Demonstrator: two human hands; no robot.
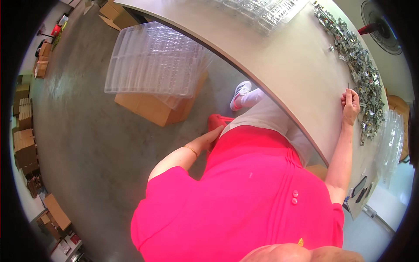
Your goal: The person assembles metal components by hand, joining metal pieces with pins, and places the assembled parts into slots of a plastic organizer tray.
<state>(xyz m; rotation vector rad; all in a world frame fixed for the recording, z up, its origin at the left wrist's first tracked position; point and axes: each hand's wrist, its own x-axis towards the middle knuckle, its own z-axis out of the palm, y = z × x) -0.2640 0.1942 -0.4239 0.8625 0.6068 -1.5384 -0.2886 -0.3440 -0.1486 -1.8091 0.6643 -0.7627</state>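
Observation:
My right hand [350,107] is over the table [301,65], its fingers closed in a pinch. A thin dark pin-like piece [348,85] sticks up from the fingertips; its exact kind is too small to tell. Right beside this hand lies a long heap of small metal parts [364,74], silvery with a few coloured bits. Down at my left hip, my left hand [212,136] is against a red plastic stool [217,122]. Its fingers are mostly hidden, so its grip does not show.
Clear plastic trays [152,61] are stacked on a cardboard box [144,107] left of the table. More clear trays [266,13] lie at the table's far end. A black fan [381,28] stands beyond the heap. A phone [359,186] lies near the table's right end.

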